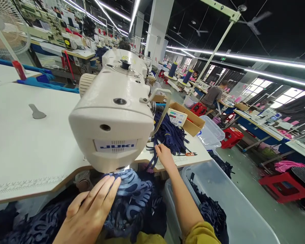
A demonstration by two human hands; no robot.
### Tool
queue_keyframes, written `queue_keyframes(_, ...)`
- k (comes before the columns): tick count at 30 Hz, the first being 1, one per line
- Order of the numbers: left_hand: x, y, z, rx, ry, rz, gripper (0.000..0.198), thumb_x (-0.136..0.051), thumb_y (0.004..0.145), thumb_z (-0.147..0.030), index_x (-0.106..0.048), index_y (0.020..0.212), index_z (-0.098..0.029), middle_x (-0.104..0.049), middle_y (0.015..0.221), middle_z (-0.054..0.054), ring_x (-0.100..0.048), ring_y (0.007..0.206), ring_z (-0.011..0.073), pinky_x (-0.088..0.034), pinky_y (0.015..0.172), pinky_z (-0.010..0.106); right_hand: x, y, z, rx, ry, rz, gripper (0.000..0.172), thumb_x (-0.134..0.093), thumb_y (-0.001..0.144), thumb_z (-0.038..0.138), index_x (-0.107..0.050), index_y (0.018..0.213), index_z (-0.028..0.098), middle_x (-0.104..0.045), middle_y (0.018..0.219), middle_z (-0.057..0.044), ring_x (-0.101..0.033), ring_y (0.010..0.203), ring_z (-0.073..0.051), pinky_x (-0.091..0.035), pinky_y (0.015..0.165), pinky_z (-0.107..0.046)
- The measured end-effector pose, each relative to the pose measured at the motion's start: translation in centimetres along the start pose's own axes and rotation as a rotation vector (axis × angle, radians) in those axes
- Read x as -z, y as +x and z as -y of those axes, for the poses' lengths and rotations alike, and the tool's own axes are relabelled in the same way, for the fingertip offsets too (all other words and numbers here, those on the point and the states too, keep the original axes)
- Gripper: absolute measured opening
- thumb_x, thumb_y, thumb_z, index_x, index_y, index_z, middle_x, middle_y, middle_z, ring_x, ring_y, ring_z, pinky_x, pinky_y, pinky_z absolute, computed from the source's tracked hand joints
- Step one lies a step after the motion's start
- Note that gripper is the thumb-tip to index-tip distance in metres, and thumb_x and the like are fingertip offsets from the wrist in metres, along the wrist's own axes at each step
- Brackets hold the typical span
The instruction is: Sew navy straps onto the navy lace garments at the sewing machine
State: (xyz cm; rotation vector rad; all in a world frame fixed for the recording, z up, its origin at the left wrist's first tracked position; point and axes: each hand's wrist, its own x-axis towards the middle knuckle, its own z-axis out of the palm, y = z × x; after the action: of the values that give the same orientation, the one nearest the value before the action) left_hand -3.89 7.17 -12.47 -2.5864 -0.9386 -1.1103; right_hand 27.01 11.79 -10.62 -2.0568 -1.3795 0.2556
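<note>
A white JUKI sewing machine (112,118) fills the middle of the view, its needle area mostly hidden under the head. My left hand (91,206) lies with outstretched fingers on blue and navy lace fabric (132,189) at the front edge, below the machine head. My right hand (164,154) is to the right of the head, fingers closed on a narrow navy strap (154,159) that hangs toward the lace. Beside it lies a heap of navy straps (171,135). Orange-handled thread snips (190,154) rest just right of that heap.
A clear plastic bin (239,203) with dark lace pieces stands at the lower right. Behind the straps are a control panel (177,117) and a cardboard box (190,122). A grey flat piece (37,112) lies on the white tabletop (35,145). A person (213,95) sits farther back.
</note>
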Motion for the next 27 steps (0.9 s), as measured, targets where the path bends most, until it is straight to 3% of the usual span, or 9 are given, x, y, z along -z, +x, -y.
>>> queue_keyframes(4, 0.2, 0.0, -0.3, 0.014, -0.004, 0.014, 0.057, -0.026, 0.092, -0.01, -0.027, 0.147, -0.027, -0.057, 0.134, 0.006, -0.055, 0.118, 0.0192, -0.023, 0.111, 0.036, -2.0, 1.7, 0.5, -0.09, -0.08, -0.037, 0.023, -0.061, 0.085, 0.029, -0.057, 0.1, 0.012, -0.065, 0.102, -0.02, -0.062, 0.096, -0.03, -0.042, 0.079, -0.034)
queue_keyframes(7, 0.2, 0.0, -0.1, -0.008, 0.004, 0.018, 0.053, -0.027, 0.089, -0.007, -0.042, 0.138, -0.022, -0.057, 0.133, 0.008, -0.055, 0.117, 0.0203, -0.021, 0.112, 0.037, -2.1, 2.9, 0.5, -0.116, -0.046, -0.041, 0.012, -0.053, 0.089, 0.024, -0.06, 0.094, 0.015, -0.066, 0.1, -0.016, -0.061, 0.096, -0.027, -0.041, 0.081, -0.033)
queue_keyframes(12, 0.2, -0.2, 0.8, -0.073, -0.114, -0.031, 0.053, -0.03, 0.071, -0.002, -0.055, 0.116, -0.015, -0.054, 0.136, 0.009, -0.049, 0.125, 0.0216, -0.026, 0.112, 0.037, 1.0, 3.4, -0.5, -0.064, 0.21, -0.04, 0.02, -0.055, 0.085, 0.035, -0.067, 0.081, 0.019, -0.066, 0.083, -0.004, -0.06, 0.085, -0.02, -0.04, 0.076, -0.028)
queue_keyframes(15, 0.7, -0.1, 1.3, -0.131, -0.173, 0.012, 0.051, -0.031, 0.075, -0.004, -0.055, 0.118, -0.018, -0.051, 0.139, 0.005, -0.049, 0.125, 0.0183, -0.027, 0.111, 0.032, 2.7, 1.9, -0.9, -0.056, 0.451, -0.031, 0.03, -0.059, 0.08, 0.047, -0.07, 0.084, 0.019, -0.064, 0.081, -0.002, -0.055, 0.071, -0.015, -0.04, 0.066, -0.026)
queue_keyframes(18, 1.8, 0.4, 1.1, -0.15, -0.163, 0.074, 0.043, -0.033, 0.094, -0.037, -0.048, 0.133, -0.024, -0.053, 0.139, 0.002, -0.05, 0.122, 0.0176, -0.029, 0.106, 0.028, 3.1, -1.2, -0.8, -0.076, 0.704, -0.014, 0.043, -0.058, 0.076, 0.059, -0.066, 0.088, 0.018, -0.061, 0.08, -0.003, -0.044, 0.058, -0.011, -0.037, 0.054, -0.024)
queue_keyframes(20, 2.4, 0.8, 0.7, -0.137, -0.148, 0.072, 0.083, -0.03, 0.08, -0.079, -0.041, 0.139, -0.022, -0.056, 0.134, 0.005, -0.052, 0.119, 0.0226, -0.032, 0.101, 0.031, 2.6, -4.0, -0.2, -0.084, 0.84, 0.01, 0.045, -0.062, 0.072, 0.062, -0.063, 0.09, 0.02, -0.056, 0.075, -0.001, -0.038, 0.055, -0.009, -0.034, 0.049, -0.021)
queue_keyframes(22, 2.6, 1.3, 0.3, -0.11, -0.11, 0.038, 0.113, -0.023, 0.061, -0.094, -0.041, 0.139, -0.015, -0.06, 0.128, 0.01, -0.054, 0.113, 0.0277, -0.034, 0.097, 0.036, 1.7, -6.8, 0.8, -0.105, 1.024, 0.092, 0.042, -0.07, 0.07, 0.056, -0.062, 0.095, 0.022, -0.048, 0.067, 0.003, -0.033, 0.052, -0.007, -0.031, 0.046, -0.018)
queue_keyframes(24, 2.4, 1.7, -0.1, -0.111, -0.036, 0.03, 0.101, -0.027, 0.069, -0.088, -0.049, 0.132, -0.012, -0.064, 0.119, 0.012, -0.057, 0.105, 0.0278, -0.037, 0.093, 0.038, 0.7, -9.2, 2.2, -0.181, 1.334, 0.299, 0.033, -0.077, 0.07, 0.042, -0.062, 0.092, 0.022, -0.044, 0.065, 0.005, -0.032, 0.051, -0.005, -0.029, 0.044, -0.014)
queue_keyframes(27, 1.5, 2.3, -0.6, -0.127, 0.075, 0.003, 0.047, -0.04, 0.095, -0.048, -0.06, 0.115, -0.011, -0.068, 0.105, 0.01, -0.059, 0.093, 0.0232, -0.04, 0.087, 0.037, -0.7, -11.2, 4.5, -0.302, 1.563, 0.563, 0.024, -0.077, 0.074, 0.03, -0.064, 0.092, 0.02, -0.047, 0.064, 0.004, -0.033, 0.051, -0.004, -0.027, 0.042, -0.01)
